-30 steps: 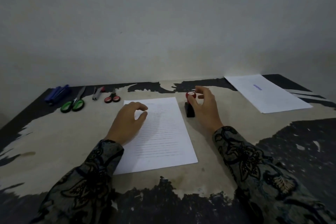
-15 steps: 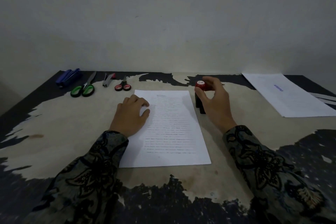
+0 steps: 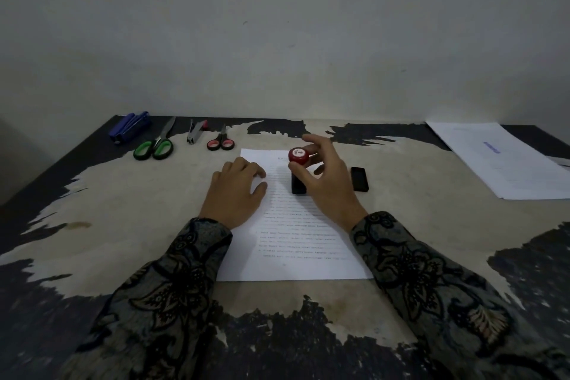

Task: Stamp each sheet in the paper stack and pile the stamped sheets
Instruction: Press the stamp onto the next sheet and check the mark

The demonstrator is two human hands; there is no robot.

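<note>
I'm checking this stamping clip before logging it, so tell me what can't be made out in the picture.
Head view only:
- Stamp: its face is hidden, pointing down at the sheet; contact unclear.
- Sheet: print too small and dim to read; the left hand and right hand cover parts.
- Stamped pile: cut off by the right edge; blue mark illegible, sheet count unclear.
- Black cap: too dark to identify surely.

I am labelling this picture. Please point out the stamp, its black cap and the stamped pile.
stamp (image 3: pixel 298 155), head view, on its red knob.
cap (image 3: pixel 359 179), head view, on its top face.
stamped pile (image 3: pixel 505 163), head view, on the top sheet's middle.
</note>
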